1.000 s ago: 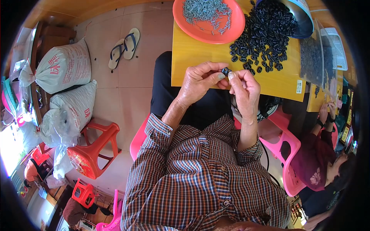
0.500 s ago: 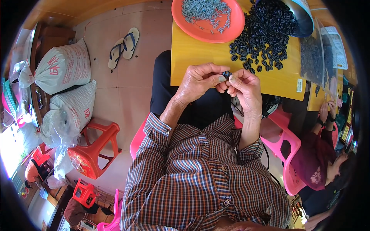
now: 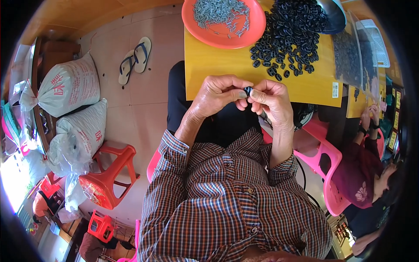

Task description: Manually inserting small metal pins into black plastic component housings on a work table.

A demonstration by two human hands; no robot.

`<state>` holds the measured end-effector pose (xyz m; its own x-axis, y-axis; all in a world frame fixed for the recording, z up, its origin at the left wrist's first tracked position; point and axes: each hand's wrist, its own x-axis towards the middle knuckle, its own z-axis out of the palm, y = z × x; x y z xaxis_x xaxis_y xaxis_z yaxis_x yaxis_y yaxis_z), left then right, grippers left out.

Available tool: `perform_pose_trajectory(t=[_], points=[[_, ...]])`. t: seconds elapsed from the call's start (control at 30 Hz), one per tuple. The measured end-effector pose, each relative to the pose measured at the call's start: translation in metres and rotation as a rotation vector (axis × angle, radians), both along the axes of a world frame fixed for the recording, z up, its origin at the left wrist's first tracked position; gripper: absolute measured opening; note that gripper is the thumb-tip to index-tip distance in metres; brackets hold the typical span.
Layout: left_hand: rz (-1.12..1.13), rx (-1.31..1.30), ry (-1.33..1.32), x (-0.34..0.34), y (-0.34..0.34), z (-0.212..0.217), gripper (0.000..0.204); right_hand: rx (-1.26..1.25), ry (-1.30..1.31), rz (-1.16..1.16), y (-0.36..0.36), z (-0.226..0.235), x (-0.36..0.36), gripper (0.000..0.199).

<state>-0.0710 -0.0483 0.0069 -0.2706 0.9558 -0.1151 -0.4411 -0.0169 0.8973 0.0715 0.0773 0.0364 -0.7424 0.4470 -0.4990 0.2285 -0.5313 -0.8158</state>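
Observation:
My left hand (image 3: 219,97) pinches a small black oval piece (image 3: 248,90) between thumb and forefinger, just off the table's near edge. From the other side my right hand (image 3: 274,101) closes on the same piece with thumb and fingertips; whether a smaller part sits between them is hidden. Beyond my hands, a heap of black oval pieces with holes (image 3: 290,37) spreads over the yellow table (image 3: 218,65). An orange-red plate (image 3: 222,43) at the table's far left carries many small grey pin-like bits (image 3: 220,13).
A dark bowl (image 3: 335,19) lies tipped behind the heap. Right of it are a clear plastic container (image 3: 348,54) and a white basket (image 3: 379,46). Another person (image 3: 355,174) sits at right. Sacks (image 3: 70,85), a red stool (image 3: 109,179) and flip-flops (image 3: 142,54) are at left.
The table and its contents have shifted slightly left in the view, as have my hands. Both hands keep hold of the black piece, which now appears turned a little.

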Motion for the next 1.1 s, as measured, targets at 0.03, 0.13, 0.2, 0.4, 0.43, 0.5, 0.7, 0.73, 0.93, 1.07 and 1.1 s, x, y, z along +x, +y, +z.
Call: perform_pose_trajectory(t=[0.03,0.13,0.2,0.4,0.43,0.5,0.7,0.73,0.93,1.07,1.1], points=[[-0.006,0.002,0.001,0.001,0.001,0.001,0.022,0.014,-0.024,-0.011,-0.001,-0.003,0.000,0.012],[-0.010,-0.071,0.075,0.003,0.002,0.002,0.022,0.039,-0.037,-0.037,-0.002,-0.008,0.003,0.012],[0.048,-0.034,0.064,0.007,0.003,-0.004,0.021,0.050,-0.023,-0.048,-0.004,-0.007,0.001,0.012],[0.211,-0.105,0.291,0.018,0.006,-0.006,0.014,0.174,-0.008,-0.103,-0.012,-0.007,-0.003,0.013],[0.204,-0.098,0.293,0.017,0.005,-0.004,0.014,0.180,-0.007,-0.111,-0.014,-0.008,-0.004,0.013],[0.336,-0.129,0.881,0.011,0.002,0.001,0.014,0.273,-0.052,-0.121,-0.019,-0.010,-0.004,0.012],[0.543,-0.166,1.319,-0.014,0.001,-0.008,0.014,0.495,-0.092,-0.111,-0.019,-0.012,-0.002,0.012],[0.558,-0.151,1.384,-0.017,0.002,-0.008,0.014,0.651,-0.097,-0.192,-0.016,-0.013,-0.002,0.010],[0.684,-0.210,1.394,-0.026,0.009,-0.011,0.012,1.440,-0.302,-0.346,0.026,-0.024,0.004,0.007],[0.717,-0.268,1.400,-0.026,0.013,-0.010,0.012,1.512,-0.523,-0.261,0.035,-0.020,0.002,0.011],[0.726,-0.286,1.394,-0.026,0.014,-0.012,0.012,1.516,-0.552,-0.219,0.036,-0.020,0.001,0.012]])
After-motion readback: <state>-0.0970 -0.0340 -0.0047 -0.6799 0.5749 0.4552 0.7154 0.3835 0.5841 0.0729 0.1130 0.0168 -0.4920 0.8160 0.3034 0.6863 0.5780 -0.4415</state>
